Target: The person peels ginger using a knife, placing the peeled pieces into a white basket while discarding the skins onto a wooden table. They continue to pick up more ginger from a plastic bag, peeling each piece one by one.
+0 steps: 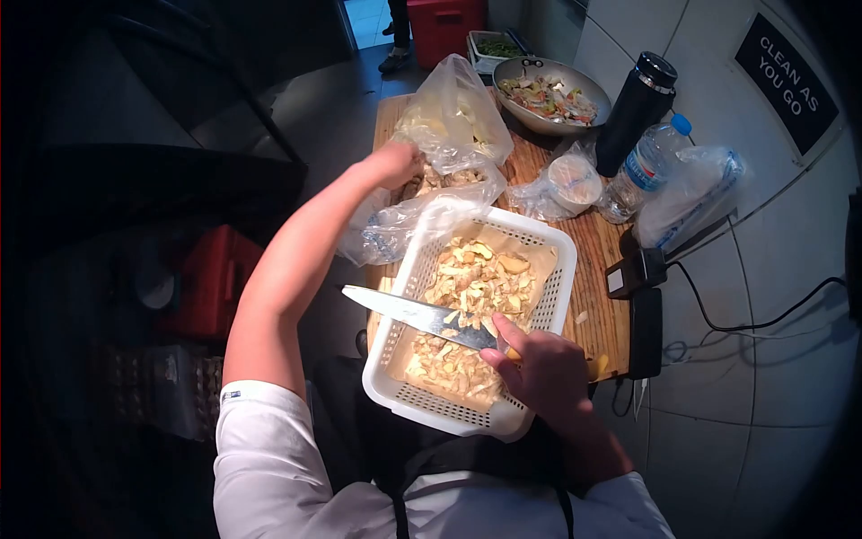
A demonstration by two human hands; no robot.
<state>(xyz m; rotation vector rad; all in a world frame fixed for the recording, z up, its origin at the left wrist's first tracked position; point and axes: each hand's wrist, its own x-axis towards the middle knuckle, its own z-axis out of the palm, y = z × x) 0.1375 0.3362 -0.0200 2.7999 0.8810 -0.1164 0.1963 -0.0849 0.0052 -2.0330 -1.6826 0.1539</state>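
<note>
Over one basket (564, 269), one grip (544, 366) holds one knife (413, 314).

The light is uneven: it appears to fall from above onto the white basket (381, 384) and the wooden table (597, 301), which glow warm and bright, while the left side sinks into near-black and its detail is lost. The left forearm (289, 238) is well lit; the right hand (549, 370) is darker and shaded. Glare whitens part of the knife's blade (395, 308) and glints off the clear plastic bag (453, 99). A cool blue cast tints the far floor patch (366, 22). The black apron (453, 460) swallows detail. Wide-angle distortion bows the wall tile lines (752, 377), and rounded dark vignetting closes the corners. Fine texture looks slightly soft, though the sign (787, 83) stays legible.
</note>
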